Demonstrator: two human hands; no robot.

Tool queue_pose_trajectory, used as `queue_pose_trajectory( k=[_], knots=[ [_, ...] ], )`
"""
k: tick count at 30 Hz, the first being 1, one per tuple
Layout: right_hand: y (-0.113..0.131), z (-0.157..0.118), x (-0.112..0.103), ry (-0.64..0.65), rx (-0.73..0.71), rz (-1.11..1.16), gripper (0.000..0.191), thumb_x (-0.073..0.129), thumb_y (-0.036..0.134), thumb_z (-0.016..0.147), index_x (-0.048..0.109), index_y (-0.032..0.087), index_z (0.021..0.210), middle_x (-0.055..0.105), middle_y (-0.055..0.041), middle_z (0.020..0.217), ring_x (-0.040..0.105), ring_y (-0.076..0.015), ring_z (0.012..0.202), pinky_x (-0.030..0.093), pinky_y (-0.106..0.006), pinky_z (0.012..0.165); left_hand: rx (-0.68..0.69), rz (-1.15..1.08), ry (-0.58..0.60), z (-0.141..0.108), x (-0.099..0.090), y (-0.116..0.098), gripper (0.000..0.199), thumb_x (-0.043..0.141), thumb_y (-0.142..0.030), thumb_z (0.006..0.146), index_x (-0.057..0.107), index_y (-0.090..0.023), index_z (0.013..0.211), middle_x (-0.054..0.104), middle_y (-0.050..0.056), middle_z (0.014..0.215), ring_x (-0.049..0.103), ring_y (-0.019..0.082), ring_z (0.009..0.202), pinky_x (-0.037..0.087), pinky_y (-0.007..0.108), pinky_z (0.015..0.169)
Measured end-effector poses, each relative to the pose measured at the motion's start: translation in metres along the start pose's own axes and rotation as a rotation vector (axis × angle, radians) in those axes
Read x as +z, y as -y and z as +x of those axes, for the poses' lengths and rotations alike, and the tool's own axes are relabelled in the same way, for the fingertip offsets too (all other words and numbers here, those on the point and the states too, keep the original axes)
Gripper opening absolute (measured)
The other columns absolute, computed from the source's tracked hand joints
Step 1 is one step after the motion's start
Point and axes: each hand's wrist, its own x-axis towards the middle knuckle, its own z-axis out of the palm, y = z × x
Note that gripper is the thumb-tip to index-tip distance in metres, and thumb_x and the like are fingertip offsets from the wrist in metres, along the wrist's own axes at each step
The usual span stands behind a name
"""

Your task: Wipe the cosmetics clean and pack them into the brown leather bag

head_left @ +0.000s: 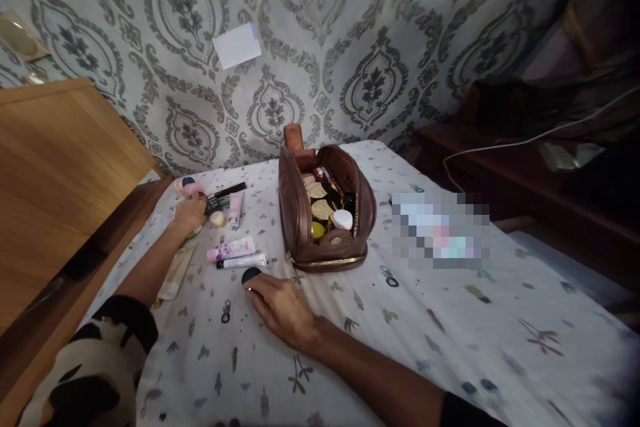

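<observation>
My right hand (283,307) is closed round a small item with a round black top (251,274), low over the cloth in front of the bag. At the left, my left hand (191,212) reaches among small cosmetics; its fingers are partly hidden, and what they touch is unclear. Beside it are a pink tube (236,209), a cream round item (217,219) and a beige tube (177,272). Between my hands lie a pink-and-white tube (231,249) and a white tube with a black cap (243,261). The brown bag (295,213) stands unzipped, holding several jars and a white-lidded one (343,219).
A patterned white cloth (390,360) covers the surface. A blurred-out flat object (437,230) lies right of the bag. Wooden furniture (65,167) borders the left. A white cable (520,142) crosses dark red furniture (500,180) at the right. Patterned wall stands behind.
</observation>
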Motion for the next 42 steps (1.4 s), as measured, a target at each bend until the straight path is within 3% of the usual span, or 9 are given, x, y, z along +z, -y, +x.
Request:
queue_pose_trajectory(
  k=[9,15,19,22,25,28,34,37,42],
  knots=[
    [-0.002,0.001,0.001,0.003,-0.016,-0.047,0.017,0.051,0.02,0.095,0.066,0.018,0.103,0.074,-0.0063,0.1,0.069,-0.0184,0.089,0.048,-0.025,0.075,-0.011,-0.031,-0.011,-0.014,-0.021,0.003,0.047,0.055,-0.033,0.086,0.053,-0.013,0.128,0.068,0.022,0.112,0.066,0.04,0.103,0.05,0.044,0.08],
    [0.0,0.002,-0.002,-0.109,0.028,0.156,0.018,0.051,0.017,0.092,0.066,0.019,0.102,0.073,-0.0063,0.098,0.068,-0.0179,0.089,0.05,-0.027,0.08,-0.189,-0.228,-0.288,-0.054,-0.066,0.009,0.046,0.053,-0.051,0.089,0.056,-0.018,0.119,0.069,0.011,0.093,0.066,0.031,0.085,0.046,0.035,0.07],
    [0.006,0.005,-0.009,-0.192,0.165,0.468,0.023,0.05,0.033,0.095,0.063,0.018,0.108,0.066,-0.0021,0.084,0.063,-0.0126,0.066,0.049,-0.024,0.066,-0.076,-0.471,-0.4,-0.112,-0.076,-0.025,0.036,0.064,-0.045,0.079,0.058,-0.021,0.105,0.061,-0.003,0.071,0.057,0.017,0.059,0.038,0.025,0.056],
    [0.008,0.007,-0.013,-0.18,0.222,0.685,0.039,0.053,0.048,0.093,0.056,0.019,0.119,0.063,-0.0012,0.087,0.062,-0.0108,0.061,0.047,-0.023,0.059,0.108,-0.47,-0.369,-0.163,-0.065,-0.065,0.021,0.061,-0.039,0.08,0.057,-0.023,0.092,0.062,-0.003,0.072,0.061,0.018,0.065,0.04,0.025,0.057],
    [0.007,0.008,-0.013,-0.205,0.273,0.719,0.043,0.057,0.059,0.088,0.058,0.018,0.102,0.063,-0.0018,0.082,0.063,-0.0138,0.068,0.048,-0.025,0.062,0.268,-0.409,-0.423,-0.202,-0.047,-0.097,0.013,0.06,-0.031,0.082,0.057,-0.021,0.09,0.068,0.004,0.085,0.066,0.023,0.081,0.044,0.028,0.063],
    [0.006,0.008,-0.011,-0.182,0.335,0.764,0.049,0.061,0.066,0.081,0.057,0.018,0.087,0.058,0.0005,0.067,0.058,-0.0132,0.06,0.046,-0.025,0.055,0.283,-0.456,-0.415,-0.224,-0.034,-0.105,0.013,0.06,-0.033,0.086,0.056,-0.02,0.09,0.068,0.005,0.083,0.067,0.024,0.079,0.044,0.03,0.062],
    [0.014,0.008,-0.012,0.093,0.359,1.104,0.052,0.068,0.066,0.075,0.057,0.016,0.079,0.06,0.0021,0.057,0.055,-0.0098,0.044,0.038,-0.02,0.041,0.269,-1.004,-0.228,-0.233,-0.043,-0.093,0.025,0.053,-0.043,0.093,0.058,-0.02,0.086,0.064,0.002,0.077,0.06,0.018,0.071,0.044,0.027,0.066],
    [0.017,0.007,-0.008,0.182,0.381,1.29,0.052,0.071,0.065,0.072,0.057,0.015,0.077,0.06,0.0029,0.055,0.055,-0.0095,0.041,0.035,-0.018,0.036,0.101,-1.447,-0.122,-0.231,-0.045,-0.098,0.034,0.051,-0.051,0.092,0.059,-0.019,0.086,0.06,0.001,0.072,0.057,0.016,0.065,0.044,0.026,0.061],
    [0.016,0.009,-0.005,0.109,0.383,1.41,0.054,0.074,0.065,0.07,0.056,0.015,0.076,0.057,0.0038,0.051,0.058,-0.01,0.043,0.038,-0.018,0.037,-0.201,-1.929,-0.016,-0.234,-0.035,-0.111,0.047,0.062,-0.059,0.082,0.064,-0.015,0.098,0.066,0.005,0.08,0.062,0.019,0.068,0.048,0.028,0.061]
  ],
)
